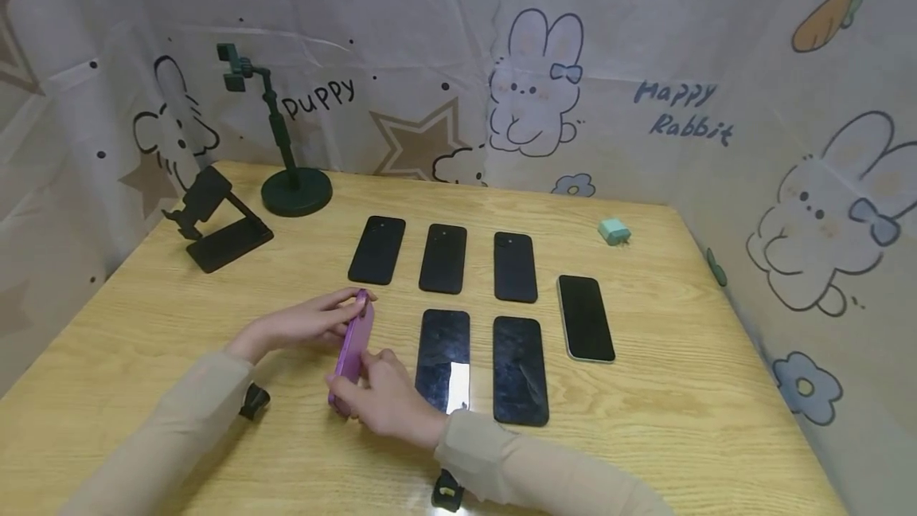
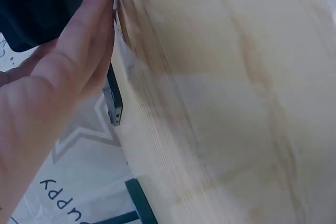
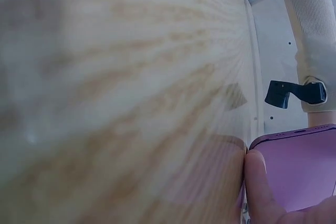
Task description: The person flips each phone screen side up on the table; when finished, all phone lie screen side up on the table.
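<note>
we see the purple phone (image 1: 354, 341) raised on a tilt between the two hands, at the near left of the rows of phones on the desk (image 1: 630, 452). the left hand (image 1: 315, 321) pinches its far end, and the right hand (image 1: 390, 398) pinches its near end between thumb and fingers. from the head view we cannot tell whether its lower edge touches the desk.

in the left wrist view the phone shows as a dark face, cut off by the upper left corner, and the left fingers overlap it, so we cannot make out every fingertip. in the right wrist view the purple back runs out of frame at the right, and most of the right hand is lost below the bottom edge.

right of the hands, two dark phones lie in the near row; a white glare hides part of the left one (image 1: 440, 345), and the right sleeve (image 1: 476, 452) sits close to its near end. the right one (image 1: 520, 370) is smudged with reflections. three black phones (image 1: 442, 259) lie behind, their camera details hard to read, and a pale-edged phone (image 1: 586, 318) lies at the right. farther back we see a turquoise block (image 1: 614, 231), a black stand (image 1: 229, 245) and a green stand (image 1: 296, 192), whose base is cut off in the left wrist view.
</note>
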Available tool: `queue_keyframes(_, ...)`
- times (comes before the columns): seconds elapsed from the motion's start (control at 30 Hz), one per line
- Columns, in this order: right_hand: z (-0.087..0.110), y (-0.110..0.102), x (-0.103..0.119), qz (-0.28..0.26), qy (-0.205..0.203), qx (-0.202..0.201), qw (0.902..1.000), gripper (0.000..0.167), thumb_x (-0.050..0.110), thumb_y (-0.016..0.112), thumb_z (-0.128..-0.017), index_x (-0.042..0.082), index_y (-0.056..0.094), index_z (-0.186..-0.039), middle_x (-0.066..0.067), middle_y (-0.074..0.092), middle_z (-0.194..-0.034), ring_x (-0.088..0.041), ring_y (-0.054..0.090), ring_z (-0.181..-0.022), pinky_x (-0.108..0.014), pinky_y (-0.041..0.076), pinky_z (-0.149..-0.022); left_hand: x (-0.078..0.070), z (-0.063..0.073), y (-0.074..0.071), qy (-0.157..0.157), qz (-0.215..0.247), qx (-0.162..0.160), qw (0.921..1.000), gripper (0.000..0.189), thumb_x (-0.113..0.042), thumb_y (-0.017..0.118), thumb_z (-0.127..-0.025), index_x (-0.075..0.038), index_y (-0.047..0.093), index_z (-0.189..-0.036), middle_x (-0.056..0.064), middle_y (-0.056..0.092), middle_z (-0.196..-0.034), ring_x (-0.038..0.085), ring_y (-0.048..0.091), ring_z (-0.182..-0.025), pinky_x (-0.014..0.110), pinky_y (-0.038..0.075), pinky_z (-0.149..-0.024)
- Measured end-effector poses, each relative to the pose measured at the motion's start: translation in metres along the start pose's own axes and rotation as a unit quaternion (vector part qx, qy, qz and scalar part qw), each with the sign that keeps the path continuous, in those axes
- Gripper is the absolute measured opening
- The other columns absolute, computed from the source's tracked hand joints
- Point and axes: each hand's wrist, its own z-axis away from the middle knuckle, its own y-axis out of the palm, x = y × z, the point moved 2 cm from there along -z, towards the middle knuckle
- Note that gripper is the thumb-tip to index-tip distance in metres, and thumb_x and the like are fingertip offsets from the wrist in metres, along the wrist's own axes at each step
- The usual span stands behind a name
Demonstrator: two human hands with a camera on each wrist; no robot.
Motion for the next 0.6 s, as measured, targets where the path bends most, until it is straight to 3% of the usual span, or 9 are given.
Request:
queue_keyframes(0.2,0.0017,-0.0020,-0.0001,0.004,0.007,0.011,0.9999,0.072,0.052,0.049,-0.093,-0.008,0.049,-0.133,0.003,0.057,-0.068,-0.009,0.041,-0.076,-0.023,0.037,-0.055,0.0016,-0.0005,-0.0022,0.035,0.023,0.004,0.9991,0.053,-0.040,0.032,-0.105,-0.011,0.022,-0.148,0.025,0.038,-0.138,0.033,0.056,-0.118,0.043,0.048,-0.099)
queue_keyframes(0.3,0.0031,-0.0021,-0.0014,-0.011,0.004,0.024,0.9996,0.075,0.049,0.050,-0.095,-0.010,0.039,-0.141,-0.001,0.057,-0.079,-0.003,0.050,-0.071,-0.021,0.039,-0.056,0.0019,0.0008,-0.0020,0.038,0.027,0.007,0.9989,0.052,-0.040,0.032,-0.105,-0.012,0.022,-0.148,0.024,0.040,-0.133,0.034,0.058,-0.115,0.044,0.049,-0.097)
queue_keyframes(0.43,0.0040,-0.0016,-0.0029,-0.052,0.002,0.044,0.9977,0.076,0.044,0.052,-0.096,-0.010,0.027,-0.145,-0.009,0.048,-0.100,-0.003,0.062,-0.061,-0.019,0.044,-0.057,0.0007,0.0022,-0.0015,0.036,0.040,0.014,0.9984,0.050,-0.040,0.033,-0.105,-0.016,0.020,-0.146,0.022,0.045,-0.118,0.033,0.067,-0.101,0.043,0.054,-0.088)
queue_keyframes(0.6,0.0026,-0.0019,-0.0033,-0.069,-0.013,0.059,0.9958,0.075,0.042,0.050,-0.098,-0.009,0.024,-0.146,-0.006,0.049,-0.101,-0.002,0.063,-0.066,-0.017,0.044,-0.062,-0.0009,0.0033,-0.0015,0.038,0.050,0.007,0.9980,0.052,-0.040,0.034,-0.104,-0.015,0.018,-0.147,0.021,0.048,-0.108,0.033,0.070,-0.090,0.043,0.056,-0.083)
